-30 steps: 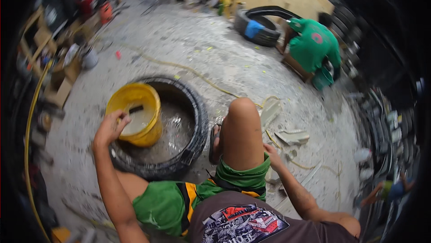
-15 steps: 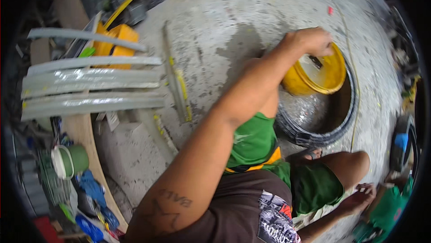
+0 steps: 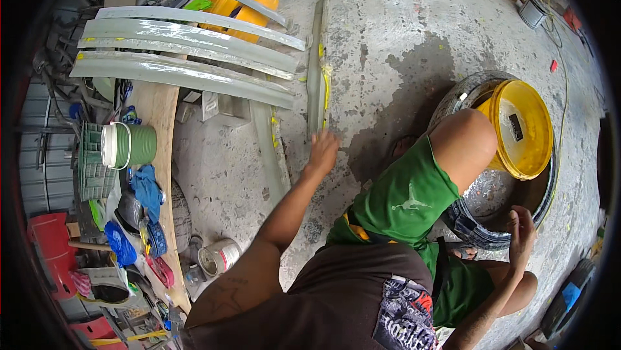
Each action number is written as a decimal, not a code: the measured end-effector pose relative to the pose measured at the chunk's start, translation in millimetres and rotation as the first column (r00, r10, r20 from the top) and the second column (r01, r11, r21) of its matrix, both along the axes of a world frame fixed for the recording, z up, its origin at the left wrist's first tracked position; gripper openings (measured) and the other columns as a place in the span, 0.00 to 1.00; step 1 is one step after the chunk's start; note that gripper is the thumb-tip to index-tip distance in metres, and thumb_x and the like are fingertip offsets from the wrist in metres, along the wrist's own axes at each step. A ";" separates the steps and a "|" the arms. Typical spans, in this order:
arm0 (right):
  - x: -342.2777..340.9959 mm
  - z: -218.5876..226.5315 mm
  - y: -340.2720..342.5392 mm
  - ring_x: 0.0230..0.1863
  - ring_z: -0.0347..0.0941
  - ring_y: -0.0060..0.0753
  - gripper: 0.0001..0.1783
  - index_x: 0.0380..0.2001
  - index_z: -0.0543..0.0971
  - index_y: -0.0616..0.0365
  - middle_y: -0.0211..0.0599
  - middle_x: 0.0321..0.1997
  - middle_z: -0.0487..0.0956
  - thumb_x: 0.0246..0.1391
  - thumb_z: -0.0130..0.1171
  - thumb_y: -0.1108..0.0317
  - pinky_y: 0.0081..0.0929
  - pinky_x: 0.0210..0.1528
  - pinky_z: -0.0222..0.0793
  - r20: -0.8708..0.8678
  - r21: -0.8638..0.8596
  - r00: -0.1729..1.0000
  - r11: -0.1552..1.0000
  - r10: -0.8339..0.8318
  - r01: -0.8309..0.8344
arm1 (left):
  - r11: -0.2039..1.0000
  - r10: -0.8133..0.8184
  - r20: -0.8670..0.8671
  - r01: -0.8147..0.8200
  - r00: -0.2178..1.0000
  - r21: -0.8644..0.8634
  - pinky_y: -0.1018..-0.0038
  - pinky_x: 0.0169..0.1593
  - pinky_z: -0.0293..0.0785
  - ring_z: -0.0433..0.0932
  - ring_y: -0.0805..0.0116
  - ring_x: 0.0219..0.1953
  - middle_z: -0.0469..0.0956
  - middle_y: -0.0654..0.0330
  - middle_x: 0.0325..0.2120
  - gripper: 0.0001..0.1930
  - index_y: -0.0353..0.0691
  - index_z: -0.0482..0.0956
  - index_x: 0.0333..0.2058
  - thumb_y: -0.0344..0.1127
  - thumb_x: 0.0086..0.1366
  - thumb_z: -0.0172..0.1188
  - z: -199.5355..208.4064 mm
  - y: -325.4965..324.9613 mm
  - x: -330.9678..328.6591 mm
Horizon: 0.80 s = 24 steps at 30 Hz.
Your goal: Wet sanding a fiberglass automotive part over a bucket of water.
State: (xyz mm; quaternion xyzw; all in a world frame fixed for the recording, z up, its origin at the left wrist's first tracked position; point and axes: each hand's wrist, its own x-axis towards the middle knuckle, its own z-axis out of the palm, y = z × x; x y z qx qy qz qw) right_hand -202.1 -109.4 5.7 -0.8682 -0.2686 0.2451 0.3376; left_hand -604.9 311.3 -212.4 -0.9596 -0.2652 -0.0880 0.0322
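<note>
My left hand (image 3: pixel 323 153) reaches over the floor at the near end of a long grey strip (image 3: pixel 315 65) with yellow marks along one edge. Its fingers are stretched and hold nothing; whether they touch the strip I cannot tell. To the right, my right hand (image 3: pixel 522 237) is raised beside the tyre, fingers loosely bent around nothing. A yellow bucket (image 3: pixel 542 156), tilted, rests on the black tyre (image 3: pixel 480 237) lying flat on the floor. Cloudy liquid and a small dark rectangular object (image 3: pixel 515 127) show inside it. My bent knee (image 3: pixel 469 140) covers part of the tyre.
Several curved grey panels (image 3: pixel 187 78) lie at the left above a wooden plank (image 3: pixel 158 117). A green jug with white lid (image 3: pixel 139 144) and blue cloths (image 3: pixel 147 191) sit along it. A paint can (image 3: pixel 220 257) stands nearby. Far right are a metal can (image 3: pixel 532 12) and a cable.
My left hand has left the bucket and swung left to the grey strip. My right hand has risen toward the tyre. The view has shifted, with more of the left side showing.
</note>
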 end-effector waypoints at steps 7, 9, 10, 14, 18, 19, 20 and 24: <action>5.4 2.9 10.7 0.35 0.73 0.27 0.13 0.43 0.79 0.65 0.38 0.34 0.80 0.69 0.60 0.63 0.30 0.40 0.71 0.034 -0.064 0.984 0.983 0.177 -0.174 | 0.492 0.301 -0.477 -0.564 0.825 -0.664 0.54 0.40 0.80 0.84 0.46 0.37 0.83 0.45 0.32 0.08 0.35 0.85 0.34 0.32 0.62 0.59 -80.1 -74.9 -86.7; 6.9 23.6 24.0 0.38 0.75 0.26 0.13 0.46 0.80 0.63 0.36 0.36 0.80 0.69 0.60 0.63 0.28 0.41 0.71 0.026 -0.064 0.980 0.979 0.196 -0.194 | 0.531 0.320 -0.378 -0.495 0.869 -0.688 0.53 0.37 0.80 0.85 0.48 0.34 0.84 0.45 0.32 0.14 0.30 0.84 0.33 0.39 0.62 0.62 -73.1 -69.7 -114.5; 12.5 32.4 15.7 0.38 0.75 0.25 0.13 0.46 0.80 0.63 0.35 0.36 0.81 0.69 0.60 0.62 0.28 0.41 0.71 0.068 -0.061 0.981 0.982 0.182 -0.178 | 0.537 0.300 -0.367 -0.473 0.881 -0.698 0.53 0.37 0.80 0.85 0.48 0.34 0.84 0.45 0.32 0.14 0.30 0.84 0.33 0.39 0.62 0.62 -69.1 -68.9 -96.2; 45.0 61.4 7.6 0.34 0.70 0.20 0.17 0.46 0.81 0.62 0.30 0.33 0.78 0.69 0.60 0.57 0.24 0.37 0.66 0.094 -0.121 0.976 0.975 0.197 -0.185 | 0.126 0.350 -0.718 -0.790 0.601 -0.600 0.60 0.31 0.81 0.83 0.54 0.23 0.83 0.48 0.24 0.23 0.36 0.84 0.29 0.55 0.64 0.66 -41.5 -37.7 -59.2; 80.0 27.7 -4.4 0.33 0.70 0.22 0.18 0.44 0.80 0.64 0.33 0.33 0.79 0.68 0.60 0.56 0.26 0.37 0.66 0.145 0.008 0.979 0.989 0.143 -0.146 | 0.287 0.270 -0.356 -0.428 0.894 -0.857 0.67 0.24 0.79 0.80 0.65 0.21 0.82 0.56 0.22 0.20 0.38 0.83 0.28 0.52 0.65 0.66 -72.5 10.3 -94.8; 85.4 13.9 -10.9 0.33 0.70 0.22 0.19 0.44 0.80 0.65 0.33 0.32 0.79 0.69 0.60 0.56 0.25 0.37 0.67 0.171 0.023 0.983 0.997 0.067 -0.072 | 0.291 0.267 -0.352 -0.423 0.897 -0.858 0.67 0.24 0.79 0.80 0.65 0.21 0.82 0.56 0.22 0.20 0.38 0.83 0.28 0.52 0.65 0.66 -75.2 16.8 -89.1; 86.6 -0.5 -23.9 0.34 0.74 0.23 0.19 0.46 0.80 0.65 0.34 0.33 0.81 0.68 0.61 0.57 0.26 0.40 0.70 0.294 -0.025 0.950 0.994 0.106 -0.103 | 0.318 0.355 -0.263 -0.381 0.897 -0.868 0.67 0.25 0.77 0.80 0.65 0.21 0.82 0.55 0.22 0.19 0.36 0.83 0.31 0.50 0.65 0.65 -76.5 24.2 -84.3; 61.9 19.9 -50.6 0.38 0.79 0.30 0.18 0.48 0.81 0.64 0.41 0.36 0.84 0.66 0.63 0.59 0.32 0.44 0.74 -0.032 -0.164 0.993 0.980 0.109 -0.113 | 0.181 0.504 -0.261 -0.396 0.823 -0.900 0.66 0.27 0.77 0.80 0.65 0.23 0.81 0.55 0.21 0.16 0.34 0.85 0.32 0.44 0.67 0.64 -82.5 15.7 -43.5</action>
